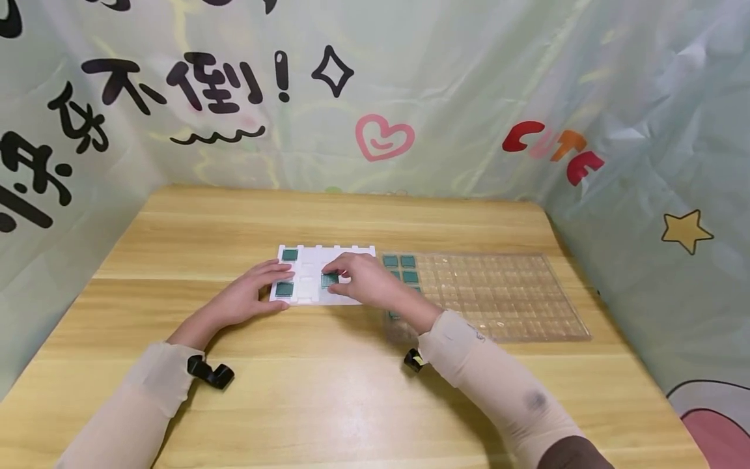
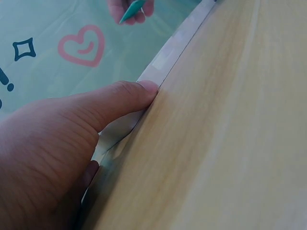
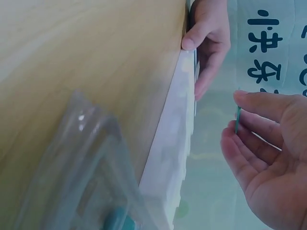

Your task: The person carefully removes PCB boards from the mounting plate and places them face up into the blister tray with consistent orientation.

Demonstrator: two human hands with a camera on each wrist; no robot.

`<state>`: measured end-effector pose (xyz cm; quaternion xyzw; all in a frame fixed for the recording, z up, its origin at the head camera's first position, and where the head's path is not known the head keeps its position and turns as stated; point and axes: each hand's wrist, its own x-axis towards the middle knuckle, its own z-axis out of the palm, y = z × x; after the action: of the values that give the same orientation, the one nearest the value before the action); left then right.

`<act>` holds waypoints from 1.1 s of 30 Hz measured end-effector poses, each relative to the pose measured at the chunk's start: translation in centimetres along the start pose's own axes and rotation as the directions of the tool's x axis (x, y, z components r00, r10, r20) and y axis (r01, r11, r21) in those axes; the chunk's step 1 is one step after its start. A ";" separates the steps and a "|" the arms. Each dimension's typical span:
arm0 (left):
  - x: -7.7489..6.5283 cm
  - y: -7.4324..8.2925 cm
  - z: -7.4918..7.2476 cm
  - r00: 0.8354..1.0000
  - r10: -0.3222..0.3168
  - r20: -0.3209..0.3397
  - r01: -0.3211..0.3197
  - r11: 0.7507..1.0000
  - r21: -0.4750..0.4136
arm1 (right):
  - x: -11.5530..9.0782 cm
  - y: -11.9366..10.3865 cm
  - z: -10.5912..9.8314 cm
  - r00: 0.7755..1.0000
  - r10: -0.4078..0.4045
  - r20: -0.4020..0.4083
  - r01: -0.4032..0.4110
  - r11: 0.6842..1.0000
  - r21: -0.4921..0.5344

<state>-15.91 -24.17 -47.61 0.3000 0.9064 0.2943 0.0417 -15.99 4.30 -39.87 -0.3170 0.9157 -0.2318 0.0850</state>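
Observation:
A white compartment tray [image 1: 307, 272] lies on the table in the head view. Two square green chips [image 1: 284, 289] sit in its left column. My left hand [image 1: 249, 293] rests on the tray's left end, fingers stretched over it; its thumb [image 2: 129, 96] presses against the near edge. Over the middle of the tray, my right hand [image 1: 366, 277] pinches another green chip [image 1: 329, 281], dotted with a fine grid, between thumb and fingers. In the right wrist view this chip [image 3: 238, 119] appears edge-on, held above the tray.
Just right of the white tray lies a clear plastic tray [image 1: 498, 296] with many pockets. Several green chips [image 1: 408, 262] occupy its left columns, partly hidden by my right forearm. A printed cloth [image 1: 457, 98] hangs behind and beside the wooden table [image 1: 328, 397].

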 end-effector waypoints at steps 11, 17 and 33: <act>0.1 0.0 -0.2 1.000 0.000 -0.003 0.000 1.000 0.016 | -1.4 1.1 -1.2 0.999 0.038 -0.013 -0.039 0.999 -0.028; 0.0 0.1 -0.4 0.999 0.021 -0.026 -0.020 1.000 0.020 | -2.1 1.5 -1.9 0.999 0.033 -0.033 -0.034 0.999 -0.027; 0.0 -0.1 0.0 1.000 0.004 -0.002 -0.004 1.000 0.012 | -4.0 3.4 -2.0 0.998 -0.041 -0.039 0.042 0.999 0.013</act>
<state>-15.91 -24.22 -47.67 0.3018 0.9076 0.2894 0.0384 -15.30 9.90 -39.66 -0.3310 0.9088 -0.2456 0.0647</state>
